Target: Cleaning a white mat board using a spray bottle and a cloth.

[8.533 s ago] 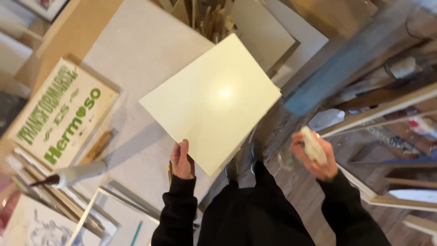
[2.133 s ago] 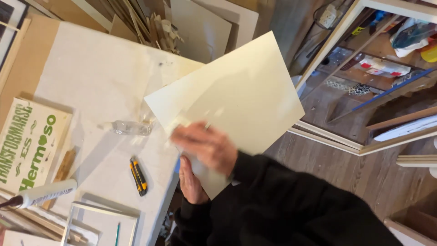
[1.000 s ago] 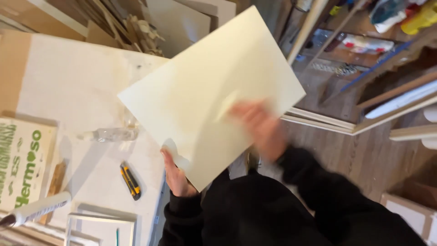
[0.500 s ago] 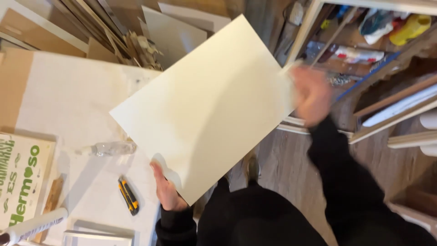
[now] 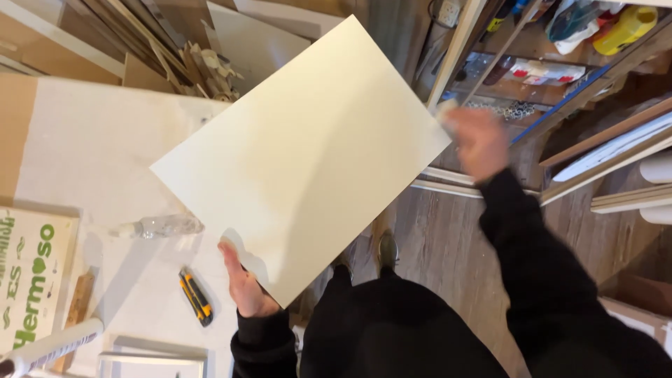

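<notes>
While left hand [image 5: 245, 287] grips the board [image 5: 301, 154], right hand [image 5: 479, 140] has swung clear.

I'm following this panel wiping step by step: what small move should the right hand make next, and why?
Probably sweep back down across the cream panel. The right hand, blurred and holding something pale, sits off the panel's upper right edge, while the left hand grips the bottom edge.

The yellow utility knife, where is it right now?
In the head view, the yellow utility knife lies on the white table, just left of the left hand, below the clear bottle.
</notes>
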